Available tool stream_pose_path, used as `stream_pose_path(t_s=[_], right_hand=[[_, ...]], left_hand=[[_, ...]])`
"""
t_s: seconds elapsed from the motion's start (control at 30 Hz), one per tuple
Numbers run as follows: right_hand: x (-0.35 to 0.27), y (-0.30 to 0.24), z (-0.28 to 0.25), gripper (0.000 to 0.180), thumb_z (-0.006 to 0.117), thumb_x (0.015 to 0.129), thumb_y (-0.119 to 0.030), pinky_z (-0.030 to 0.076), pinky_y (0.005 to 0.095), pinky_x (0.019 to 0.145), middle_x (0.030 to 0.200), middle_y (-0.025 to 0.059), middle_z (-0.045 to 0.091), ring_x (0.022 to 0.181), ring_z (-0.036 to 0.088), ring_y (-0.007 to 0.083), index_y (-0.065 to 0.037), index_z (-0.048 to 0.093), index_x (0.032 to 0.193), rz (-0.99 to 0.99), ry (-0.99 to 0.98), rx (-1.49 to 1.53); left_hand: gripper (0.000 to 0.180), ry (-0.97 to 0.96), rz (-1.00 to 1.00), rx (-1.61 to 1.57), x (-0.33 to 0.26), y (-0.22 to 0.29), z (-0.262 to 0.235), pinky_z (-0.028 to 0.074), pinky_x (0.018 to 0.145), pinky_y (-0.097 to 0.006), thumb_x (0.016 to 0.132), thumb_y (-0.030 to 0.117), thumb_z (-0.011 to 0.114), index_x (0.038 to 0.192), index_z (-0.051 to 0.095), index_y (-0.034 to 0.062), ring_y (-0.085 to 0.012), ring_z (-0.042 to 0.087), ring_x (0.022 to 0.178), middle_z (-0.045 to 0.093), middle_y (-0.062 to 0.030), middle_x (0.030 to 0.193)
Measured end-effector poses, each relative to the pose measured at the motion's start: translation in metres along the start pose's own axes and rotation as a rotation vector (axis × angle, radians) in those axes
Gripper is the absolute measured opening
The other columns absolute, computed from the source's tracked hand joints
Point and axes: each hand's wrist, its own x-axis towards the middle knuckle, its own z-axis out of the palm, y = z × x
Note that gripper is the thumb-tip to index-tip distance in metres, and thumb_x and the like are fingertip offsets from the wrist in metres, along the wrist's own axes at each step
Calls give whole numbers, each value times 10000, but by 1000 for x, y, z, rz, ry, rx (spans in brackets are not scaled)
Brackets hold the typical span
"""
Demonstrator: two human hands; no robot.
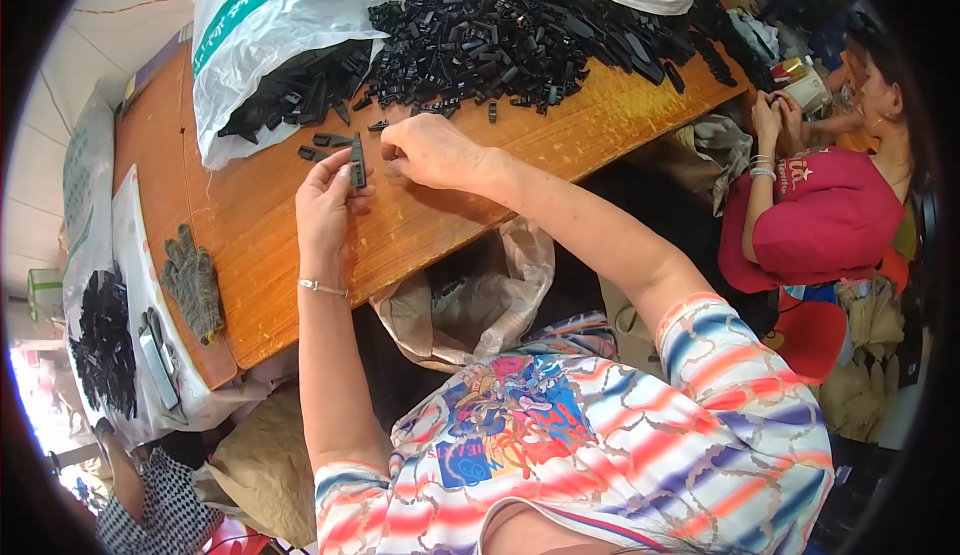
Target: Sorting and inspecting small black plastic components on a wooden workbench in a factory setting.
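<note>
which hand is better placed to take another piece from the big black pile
Probably the right hand: it is close to the near edge of the black pile, though whether it holds anything is unclear. The left hand is holding a black piece.

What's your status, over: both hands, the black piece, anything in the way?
Left hand gripping long black piece. Right hand curled close by, grasp unclear. No obstruction evident; loose black parts near left hand, black heap beyond.
</note>
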Motion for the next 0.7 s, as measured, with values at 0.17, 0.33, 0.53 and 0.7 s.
stream_pose_path(t_s=[0.17, 0.33, 0.53, 0.7], right_hand=[[0, -14, -1, 200, 673, 818, -163, 508, 334, 628, 714, 124, 650, 713, 661, 212, 29, 625, 845, 162, 3, 356], [-10, -30, -2, 160, 583, 903, -102, 516, 264, 466, 717, 122, 635, 570, 654, 178, 36, 512, 864, 417, -80, 920], [-15, -24, -5, 148, 589, 905, -124, 482, 248, 485, 717, 64, 625, 550, 601, 124, 22, 577, 920, 461, 2, 891], [-17, -20, 3, 200, 603, 903, -166, 464, 242, 657, 798, 28, 629, 738, 580, 87, -3, 667, 1000, 301, 138, 758]], left_hand=[[197, -74, -47, -450, -14, -7, 5, 507, 601, -241, 974, 145, 470, 1102, 549, 19, -138, 629, 722, 651, -74, 918], [184, -107, -7, -469, -18, -14, 11, 482, 597, -203, 978, 225, 495, 988, 564, 54, -110, 626, 712, 662, -63, 873], [175, -87, -20, -446, -28, -16, 13, 485, 620, -223, 978, 212, 491, 994, 543, 45, -133, 622, 737, 649, -70, 872], [156, -87, -42, -490, -35, -12, 19, 476, 622, -246, 989, 188, 445, 1013, 509, 47, -159, 611, 728, 627, -79, 859]])
